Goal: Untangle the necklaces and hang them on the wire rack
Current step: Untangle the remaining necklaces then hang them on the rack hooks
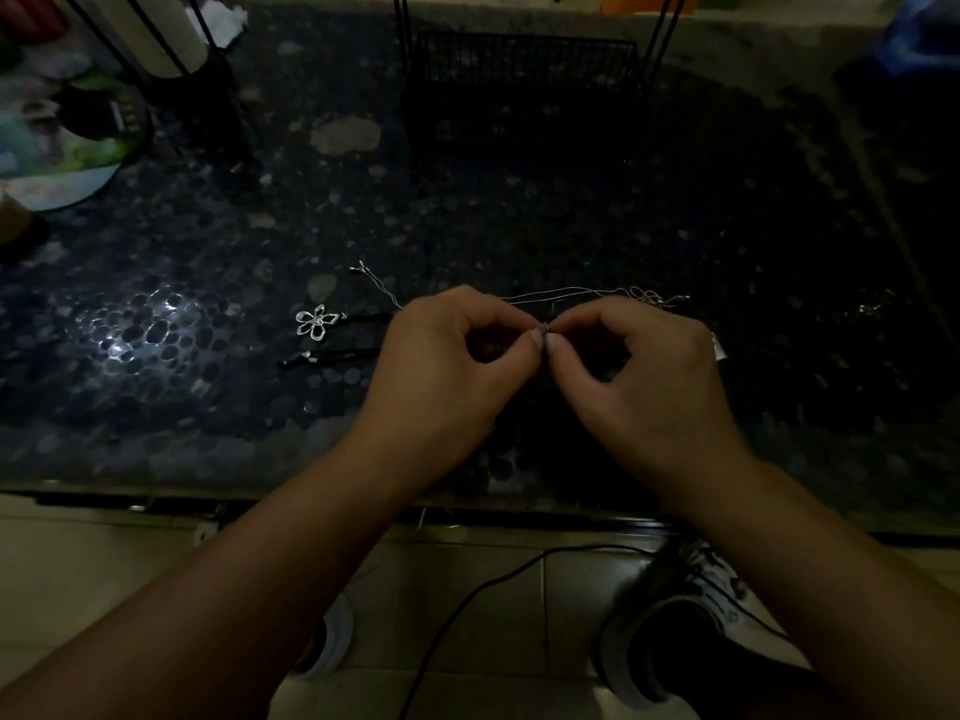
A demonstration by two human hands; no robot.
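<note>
Pretty early in this one, I'd say. Both hands are up over the dark speckled worktop (519,226) working the same tiny spot: my left hand (447,356) and right hand (644,356) are each pinching something small and shiny where the fingertips meet, probably a clasp or a knot in the thin silver chain (571,291). That chain runs off to the right behind the hands and ends in a little snarl (647,296) lying on the worktop, so it looks far from sorted. To the left, a flower pendant (316,321) on a dark cord (363,317) sits flat on the worktop, with what seems to be another dark cord end (332,358) just below it; it's too dim to tell whether those are tangled with each other. The wire rack (519,96) stands at the back, well apart from everything, and I can't see anything hanging on it, though it's murky back there. So my read: untangling is underway, hanging hasn't started, and each necklace has yet to go up.
</note>
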